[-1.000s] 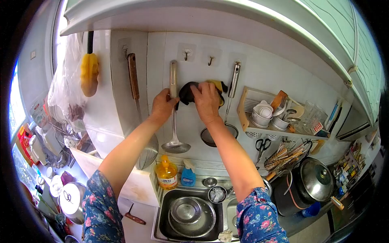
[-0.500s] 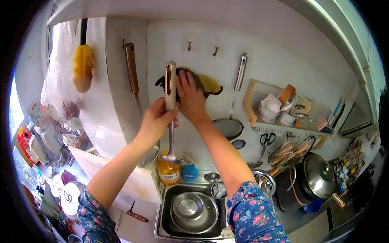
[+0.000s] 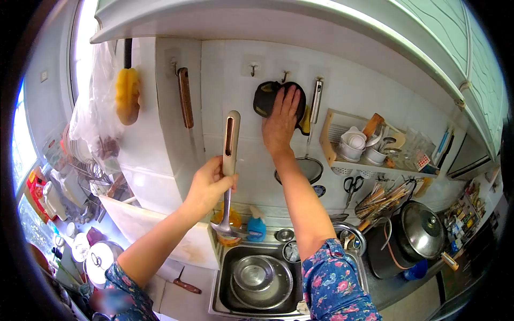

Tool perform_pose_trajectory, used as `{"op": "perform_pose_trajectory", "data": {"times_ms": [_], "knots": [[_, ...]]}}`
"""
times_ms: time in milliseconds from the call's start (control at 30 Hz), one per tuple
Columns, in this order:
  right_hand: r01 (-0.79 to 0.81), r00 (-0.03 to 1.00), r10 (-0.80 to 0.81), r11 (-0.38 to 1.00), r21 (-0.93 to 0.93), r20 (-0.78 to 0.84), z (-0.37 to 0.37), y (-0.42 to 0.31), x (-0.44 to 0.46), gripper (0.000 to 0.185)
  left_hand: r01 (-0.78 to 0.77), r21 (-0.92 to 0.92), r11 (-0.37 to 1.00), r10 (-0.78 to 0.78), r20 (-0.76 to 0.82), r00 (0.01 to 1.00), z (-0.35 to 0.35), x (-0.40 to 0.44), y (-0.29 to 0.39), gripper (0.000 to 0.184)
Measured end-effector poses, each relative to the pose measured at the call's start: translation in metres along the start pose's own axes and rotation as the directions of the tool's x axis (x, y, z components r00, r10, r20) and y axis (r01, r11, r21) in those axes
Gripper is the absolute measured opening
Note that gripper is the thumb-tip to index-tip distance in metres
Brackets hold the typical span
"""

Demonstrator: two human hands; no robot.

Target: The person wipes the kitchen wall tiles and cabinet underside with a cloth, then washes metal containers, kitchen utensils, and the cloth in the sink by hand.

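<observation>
Gripping ladle (image 3: 229, 163), eight o'clock: left hand (image 3: 209, 185), fingers wrapped, lower than earlier. Flat on dark cloth (image 3: 264, 100): right hand (image 3: 279, 126), fingers extended, shifted toward two o'clock, I note.

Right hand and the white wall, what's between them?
In the head view, a black-and-yellow cloth lies between the right hand and the white wall.

No readable text, marking (image 3: 257, 233) on blue bottle (image 3: 256, 223) (pale, small) blurred
</observation>
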State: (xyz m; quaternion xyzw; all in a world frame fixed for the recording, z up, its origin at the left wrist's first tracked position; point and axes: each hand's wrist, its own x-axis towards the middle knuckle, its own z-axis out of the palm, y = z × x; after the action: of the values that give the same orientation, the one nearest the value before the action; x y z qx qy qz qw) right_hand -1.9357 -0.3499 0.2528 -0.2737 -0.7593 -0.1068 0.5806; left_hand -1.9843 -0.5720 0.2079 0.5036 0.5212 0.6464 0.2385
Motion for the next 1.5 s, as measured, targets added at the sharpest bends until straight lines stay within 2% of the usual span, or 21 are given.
{"op": "perform_pose_trajectory", "data": {"times_ms": [133, 167, 233, 333, 433, 533, 567, 600, 633, 700, 800, 900, 1000, 1067, 1133, 1167, 1233, 1300, 1400, 1500], "knots": [[-0.165, 0.986, 0.165, 0.986, 0.009, -0.017, 0.027, -0.006, -0.048, 0.085, 0.019, -0.056, 0.998, -0.018, 0.009, 1.0, -0.001, -0.007, -0.001, 0.034], [-0.269, 0.963, 0.265, 0.952, 0.147, 0.042, 0.029, -0.012, -0.067, 0.083, 0.023, -0.058, 0.998, -0.022, 0.015, 1.0, -0.002, -0.009, -0.004, 0.034], [-0.464, 0.886, 0.421, 0.795, 0.391, 0.196, 0.032, -0.023, -0.1, 0.078, 0.022, -0.078, 0.997, -0.021, 0.019, 1.0, -0.001, -0.012, -0.009, 0.032], [-0.472, 0.88, 0.412, 0.817, 0.331, 0.237, 0.044, -0.021, -0.126, 0.081, 0.033, -0.111, 0.993, -0.03, 0.029, 0.999, 0.001, -0.022, -0.016, 0.031], [-0.419, 0.908, 0.379, 0.831, 0.366, 0.179, 0.04, -0.021, -0.121, 0.074, 0.046, -0.115, 0.992, -0.042, 0.042, 0.998, 0.001, -0.032, -0.015, 0.031], [-0.196, 0.98, 0.191, 0.923, 0.331, 0.05, 0.028, -0.012, -0.073, 0.073, 0.06, -0.136, 0.989, -0.055, 0.042, 0.998, -0.001, -0.038, -0.008, 0.032], [-0.233, 0.972, 0.208, 0.887, 0.399, 0.105, 0.017, -0.012, -0.047, 0.066, 0.064, -0.145, 0.987, -0.058, 0.045, 0.997, -0.002, -0.04, -0.007, 0.033], [0.017, 1.0, -0.018, 0.999, 0.046, 0.025, 0.024, -0.003, -0.028, 0.058, 0.07, -0.153, 0.986, -0.062, 0.051, 0.997, -0.002, -0.041, -0.007, 0.033], [0.043, 0.999, -0.042, 0.998, 0.053, -0.007, 0.015, -0.004, -0.007, 0.051, 0.078, -0.144, 0.986, -0.071, 0.048, 0.996, -0.003, -0.043, -0.006, 0.033], [0.079, 0.996, -0.08, 0.997, -0.026, -0.04, 0.013, -0.005, 0.007, 0.054, 0.088, -0.129, 0.988, -0.084, 0.036, 0.996, -0.002, -0.05, -0.007, 0.034], [0.08, 0.988, -0.077, 0.997, -0.018, 0.137, 0.008, -0.01, -0.014, 0.059, 0.122, -0.16, 0.979, -0.121, 0.019, 0.993, 0.001, -0.066, -0.015, 0.035], [0.399, 0.867, -0.395, 0.915, 0.053, 0.302, 0.04, 0.001, -0.077, 0.062, 0.153, -0.215, 0.964, -0.148, 0.041, 0.988, 0.006, -0.087, -0.014, 0.036], [0.503, 0.815, -0.464, 0.864, -0.025, 0.348, 0.061, 0.006, -0.091, 0.06, 0.172, -0.185, 0.968, -0.166, 0.05, 0.985, 0.004, -0.107, -0.019, 0.035], [0.474, 0.842, -0.479, 0.876, 0.086, 0.246, 0.051, -0.008, -0.065, 0.062, 0.221, -0.158, 0.962, -0.214, 0.062, 0.975, 0.002, -0.117, -0.024, 0.036], [0.447, 0.866, -0.457, 0.89, 0.093, 0.205, 0.049, -0.029, -0.024, 0.06, 0.24, -0.185, 0.953, -0.234, 0.055, 0.971, 0.003, -0.122, -0.029, 0.037], [0.441, 0.881, -0.45, 0.893, 0.087, 0.146, 0.042, -0.045, -0.001, 0.059, 0.248, -0.197, 0.949, -0.242, 0.052, 0.969, 0.004, -0.123, -0.031, 0.037], [0.497, 0.867, -0.492, 0.863, 0.093, -0.074, 0.055, -0.059, 0.037, 0.061, 0.268, -0.181, 0.946, -0.256, 0.083, 0.963, 0.003, -0.123, -0.04, 0.039], [0.495, 0.865, -0.475, 0.861, 0.117, -0.165, 0.06, -0.073, 0.052, 0.059, 0.277, -0.155, 0.948, -0.265, 0.095, 0.96, 0.002, -0.123, -0.044, 0.04], [0.467, 0.884, -0.467, 0.872, 0.15, -0.036, 0.067, -0.077, 0.035, 0.057, 0.301, -0.116, 0.947, -0.291, 0.094, 0.952, 0.004, -0.125, -0.05, 0.041], [0.369, 0.867, -0.451, 0.867, 0.335, 0.213, 0.092, -0.068, -0.029, 0.054, 0.309, -0.116, 0.944, -0.299, 0.099, 0.949, 0.007, -0.122, -0.05, 0.04]]}}
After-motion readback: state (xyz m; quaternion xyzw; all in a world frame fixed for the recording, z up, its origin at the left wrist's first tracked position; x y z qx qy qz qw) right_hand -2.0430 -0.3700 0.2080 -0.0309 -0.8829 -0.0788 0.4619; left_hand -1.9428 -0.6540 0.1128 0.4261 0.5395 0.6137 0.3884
